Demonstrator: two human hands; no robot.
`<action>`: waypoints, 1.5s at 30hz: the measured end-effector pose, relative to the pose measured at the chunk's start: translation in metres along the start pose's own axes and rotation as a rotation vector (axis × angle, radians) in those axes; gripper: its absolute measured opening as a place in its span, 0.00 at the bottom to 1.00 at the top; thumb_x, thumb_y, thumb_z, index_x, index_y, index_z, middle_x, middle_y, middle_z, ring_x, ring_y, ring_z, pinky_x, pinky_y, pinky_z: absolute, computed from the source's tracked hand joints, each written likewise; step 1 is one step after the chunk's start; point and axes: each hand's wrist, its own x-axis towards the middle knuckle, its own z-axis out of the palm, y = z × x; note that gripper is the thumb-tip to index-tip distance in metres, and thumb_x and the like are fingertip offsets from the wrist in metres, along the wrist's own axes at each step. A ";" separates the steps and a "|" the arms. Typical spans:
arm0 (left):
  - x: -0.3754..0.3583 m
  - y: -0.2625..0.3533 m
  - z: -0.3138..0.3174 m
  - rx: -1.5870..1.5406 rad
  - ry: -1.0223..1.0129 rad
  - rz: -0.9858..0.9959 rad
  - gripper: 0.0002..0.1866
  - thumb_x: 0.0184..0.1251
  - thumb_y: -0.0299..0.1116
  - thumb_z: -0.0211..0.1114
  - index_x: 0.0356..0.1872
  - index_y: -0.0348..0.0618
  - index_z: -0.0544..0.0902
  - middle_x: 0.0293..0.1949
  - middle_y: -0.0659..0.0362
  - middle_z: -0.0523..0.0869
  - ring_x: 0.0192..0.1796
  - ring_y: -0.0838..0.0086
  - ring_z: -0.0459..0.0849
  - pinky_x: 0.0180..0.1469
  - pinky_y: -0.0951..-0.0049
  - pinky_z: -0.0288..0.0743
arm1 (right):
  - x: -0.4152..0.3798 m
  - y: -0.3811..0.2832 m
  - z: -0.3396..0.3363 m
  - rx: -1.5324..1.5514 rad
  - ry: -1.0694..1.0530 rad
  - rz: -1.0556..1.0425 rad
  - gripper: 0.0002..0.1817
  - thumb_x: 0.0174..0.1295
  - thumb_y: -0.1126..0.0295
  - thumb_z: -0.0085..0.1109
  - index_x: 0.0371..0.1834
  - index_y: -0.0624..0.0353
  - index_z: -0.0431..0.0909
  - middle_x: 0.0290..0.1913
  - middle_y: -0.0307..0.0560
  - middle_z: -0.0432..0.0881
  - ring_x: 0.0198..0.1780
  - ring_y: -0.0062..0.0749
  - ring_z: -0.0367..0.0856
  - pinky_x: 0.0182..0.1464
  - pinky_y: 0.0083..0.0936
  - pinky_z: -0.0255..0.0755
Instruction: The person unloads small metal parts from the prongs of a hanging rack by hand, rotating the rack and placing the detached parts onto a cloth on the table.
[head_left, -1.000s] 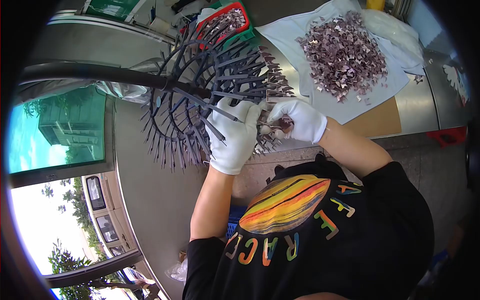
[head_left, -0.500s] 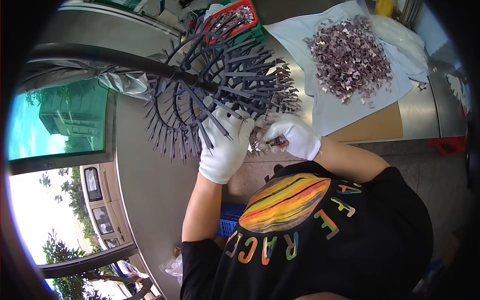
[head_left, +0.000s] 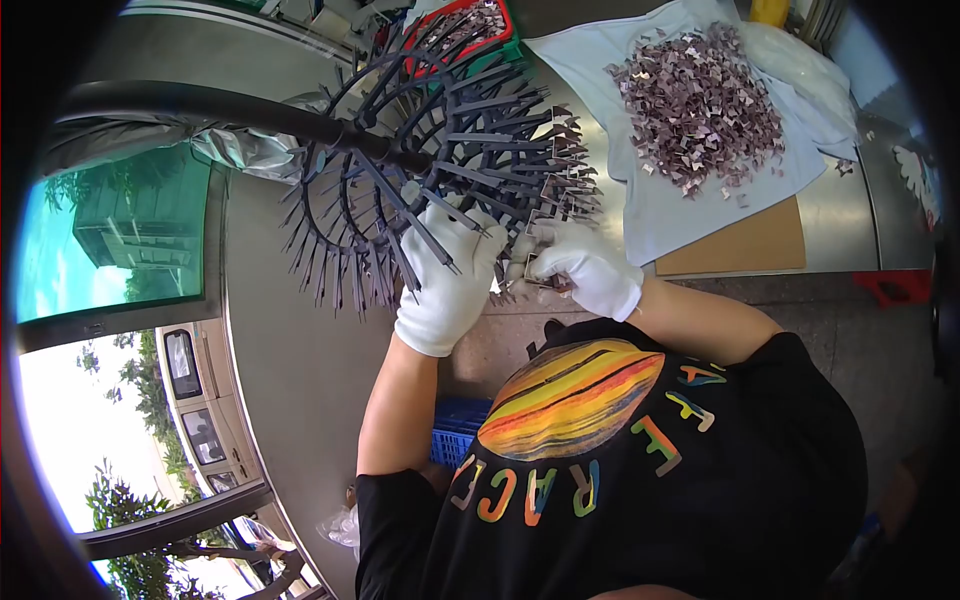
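Observation:
A dark rack with curved rings and many flat prongs hangs from a thick black pole. Small brownish square pieces sit on its right-hand prongs. My left hand, in a white glove, is closed at the rack's lower middle, its fingertips partly hidden behind prongs. To its right, my gloved right hand pinches small square pieces at the lower right prongs. A few light pieces show between the two hands, too small to make out exactly.
A pale cloth on the metal table bears a large heap of similar pieces. Brown cardboard lies at the table's near edge. A red basket of pieces stands behind the rack; a blue crate is below. A window is at left.
The rack has shifted slightly up and to the left, and my left hand has moved with it. My right hand has risen a little and now shows a square piece at its fingertips.

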 end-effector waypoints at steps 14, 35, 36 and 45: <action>0.025 0.010 0.008 -0.040 0.016 -0.059 0.04 0.59 0.32 0.62 0.30 0.45 0.83 0.29 0.55 0.84 0.32 0.59 0.81 0.33 0.60 0.73 | 0.000 -0.029 -0.006 0.349 0.055 0.087 0.17 0.60 0.74 0.49 0.53 0.58 0.73 0.49 0.46 0.80 0.49 0.29 0.82 0.44 0.26 0.77; 0.044 0.020 0.019 -0.097 0.119 -0.187 0.07 0.60 0.31 0.64 0.27 0.38 0.82 0.28 0.51 0.81 0.32 0.56 0.79 0.36 0.60 0.71 | -0.016 -0.046 -0.039 0.344 0.051 0.074 0.09 0.61 0.74 0.52 0.44 0.58 0.76 0.40 0.43 0.83 0.35 0.26 0.83 0.29 0.17 0.73; 0.045 0.017 0.019 -0.131 0.129 -0.152 0.06 0.59 0.30 0.65 0.28 0.38 0.82 0.29 0.51 0.81 0.33 0.56 0.79 0.36 0.60 0.72 | -0.021 -0.049 -0.041 0.341 0.107 0.105 0.14 0.62 0.74 0.51 0.50 0.59 0.75 0.41 0.45 0.83 0.38 0.28 0.84 0.29 0.19 0.74; 0.060 0.033 0.014 -0.130 -0.013 -0.336 0.13 0.66 0.39 0.58 0.44 0.42 0.81 0.32 0.48 0.85 0.34 0.54 0.84 0.37 0.61 0.77 | -0.001 -0.075 -0.042 0.325 0.105 0.081 0.17 0.68 0.68 0.50 0.59 0.57 0.72 0.46 0.43 0.82 0.42 0.27 0.84 0.35 0.18 0.80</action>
